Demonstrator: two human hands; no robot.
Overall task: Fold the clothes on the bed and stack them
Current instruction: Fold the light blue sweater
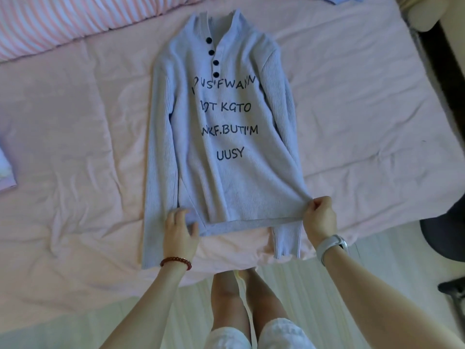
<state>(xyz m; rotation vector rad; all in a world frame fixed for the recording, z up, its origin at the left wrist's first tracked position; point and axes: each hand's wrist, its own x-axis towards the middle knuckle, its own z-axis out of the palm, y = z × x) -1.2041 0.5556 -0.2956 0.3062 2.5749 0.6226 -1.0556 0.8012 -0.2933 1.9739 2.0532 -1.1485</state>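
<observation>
Pale blue knit sweater with black buttons and printed lettering (pixel 226 137) lies face-up mid pink bed (pixel 75 122), long axis near-far, collar at far end. Left hand (pixel 180 229) pinches near hem's left corner, right hand (pixel 319 219) grips right corner. Sleeves lie along sides.

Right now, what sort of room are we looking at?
Most likely a bedroom: a bed with a pink sheet, a striped quilt at its head, and a sweater laid flat for folding.

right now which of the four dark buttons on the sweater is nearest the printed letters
The lowest button on the sweater, last in the placket row and just above the top line of lettering; the other three sit higher, toward the collar.
</observation>
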